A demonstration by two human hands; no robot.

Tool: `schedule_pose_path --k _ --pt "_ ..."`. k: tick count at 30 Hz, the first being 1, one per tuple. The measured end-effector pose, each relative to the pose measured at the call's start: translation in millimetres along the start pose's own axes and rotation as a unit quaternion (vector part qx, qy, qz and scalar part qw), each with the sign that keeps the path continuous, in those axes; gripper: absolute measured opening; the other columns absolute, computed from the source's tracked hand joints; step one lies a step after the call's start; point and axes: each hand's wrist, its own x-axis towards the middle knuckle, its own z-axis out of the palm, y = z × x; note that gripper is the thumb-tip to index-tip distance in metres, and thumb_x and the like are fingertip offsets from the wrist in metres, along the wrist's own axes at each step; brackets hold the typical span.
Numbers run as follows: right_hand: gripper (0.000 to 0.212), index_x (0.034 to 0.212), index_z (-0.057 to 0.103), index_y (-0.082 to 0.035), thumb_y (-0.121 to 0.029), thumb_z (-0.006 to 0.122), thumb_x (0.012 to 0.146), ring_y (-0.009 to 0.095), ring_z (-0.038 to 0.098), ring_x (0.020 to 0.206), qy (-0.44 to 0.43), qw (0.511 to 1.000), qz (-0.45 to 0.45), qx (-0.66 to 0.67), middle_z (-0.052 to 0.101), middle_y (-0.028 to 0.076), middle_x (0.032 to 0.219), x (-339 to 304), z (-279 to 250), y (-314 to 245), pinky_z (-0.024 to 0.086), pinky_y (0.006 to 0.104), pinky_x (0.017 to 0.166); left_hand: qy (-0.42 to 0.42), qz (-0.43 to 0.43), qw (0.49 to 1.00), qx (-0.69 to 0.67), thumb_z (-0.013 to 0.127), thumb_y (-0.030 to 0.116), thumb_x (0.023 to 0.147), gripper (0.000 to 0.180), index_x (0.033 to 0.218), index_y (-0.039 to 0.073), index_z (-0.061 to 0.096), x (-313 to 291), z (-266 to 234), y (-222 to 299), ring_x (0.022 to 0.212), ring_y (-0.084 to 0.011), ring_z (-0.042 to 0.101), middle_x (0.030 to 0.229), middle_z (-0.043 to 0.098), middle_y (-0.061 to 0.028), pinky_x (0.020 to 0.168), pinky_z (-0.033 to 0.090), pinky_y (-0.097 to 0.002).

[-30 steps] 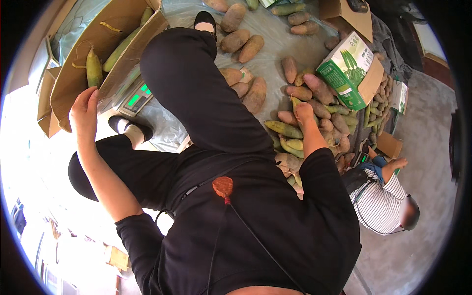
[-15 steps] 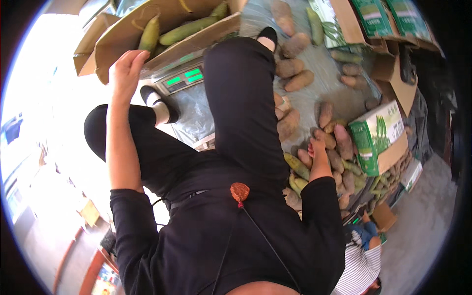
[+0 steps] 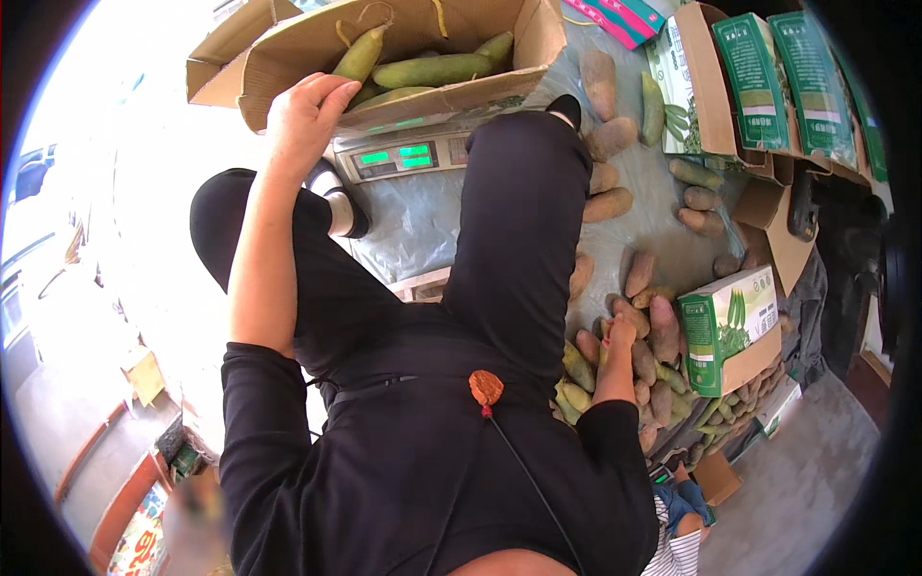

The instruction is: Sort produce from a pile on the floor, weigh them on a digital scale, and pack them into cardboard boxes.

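Note:
My left hand (image 3: 309,117) is at the near left side of an open cardboard box (image 3: 471,93). Its bent fingers close on the lower end of a thick green cucumber (image 3: 361,56) that tilts up inside. More green cucumbers (image 3: 432,71) lie in the box. The box sits on a scale (image 3: 392,158) with a lit green display. My right hand (image 3: 619,338) reaches down into a heap of brown, oblong vegetables (image 3: 664,329) on my right. Its fingers are curled among them, partly hidden, and what they hold cannot be made out.
Clear plastic sheeting (image 3: 394,216) covers the ground. Loose brown vegetables (image 3: 609,140) lie beyond my right knee. A green-and-white carton (image 3: 732,331) stands by the heap, and several green cartons (image 3: 754,82) stand far right. A person in a striped top (image 3: 684,552) is at lower right.
The whole view has shifted, so the box and scale appear farther right and the heap lower. Both hands keep about the same places at the box and the heap.

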Motion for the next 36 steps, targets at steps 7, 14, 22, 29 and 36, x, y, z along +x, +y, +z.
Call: schedule_pose_path --k 7,14,22,29,36 --pt "0.034 0.065 0.054 -0.007 -0.031 0.052 0.088 0.014 0.037 0.037 0.048 0.986 -0.127 0.098 0.042 0.002 0.049 -0.8 -45.0 -4.7 0.033 0.0289 0.034 -0.105 -0.063 0.992 0.033 0.06 0.027 0.083 0.025 0.092 0.005 0.068 -2.3 -5.2 -0.9 0.084 -0.0314 0.062 0.092 0.065 -0.0126 0.076 0.048 -0.0373" --pt "0.032 0.065 0.049 -0.013 -0.034 0.055 0.088 0.011 0.033 0.037 0.077 0.966 -0.092 0.228 0.037 -0.003 0.048 -71.6 -76.5 -86.7 0.033 0.0264 0.04 -0.084 -0.036 0.995 0.036 0.06 0.029 0.083 0.028 0.093 0.004 0.067 -10.1 -19.1 -2.2 0.084 -0.0323 0.061 0.091 0.065 -0.0141 0.076 0.047 -0.0389" --pt "0.031 0.068 0.046 -0.014 -0.031 0.049 0.094 0.008 0.03 0.045 -0.045 0.863 -0.435 0.253 0.035 -0.005 0.053 -210.5 -70.1 -267.5 0.038 0.0271 0.055 -0.145 -0.045 0.982 0.112 0.06 0.031 0.083 0.03 0.099 0.006 0.066 -19.1 -18.3 -9.5 0.09 -0.0322 0.061 0.095 0.065 -0.016 0.082 0.046 -0.0412" --pt "0.032 0.07 0.047 -0.008 -0.026 0.045 0.096 0.008 0.032 0.053 -0.24 0.701 -0.629 0.235 0.036 -0.002 0.061 -350.5 -47.3 -406.2 0.039 0.0282 0.065 -0.13 -0.022 0.986 0.1 0.061 0.026 0.081 0.029 0.101 0.005 0.065 -19.3 -22.1 -12.0 0.093 -0.0326 0.06 0.098 0.064 -0.0154 0.083 0.047 -0.0394" --pt "0.027 0.091 0.057 -0.002 -0.025 0.046 0.096 0.009 0.044 0.058 -0.365 0.667 -0.63 0.156 0.047 -0.001 0.064 -367.2 23.4 -455.9 0.044 0.0284 0.067 -0.112 -0.031 0.99 0.079 0.062 0.028 0.081 0.03 0.1 0.006 0.066 -18.8 -25.7 -12.9 0.093 -0.0316 0.061 0.096 0.065 -0.0156 0.082 0.047 -0.0417"
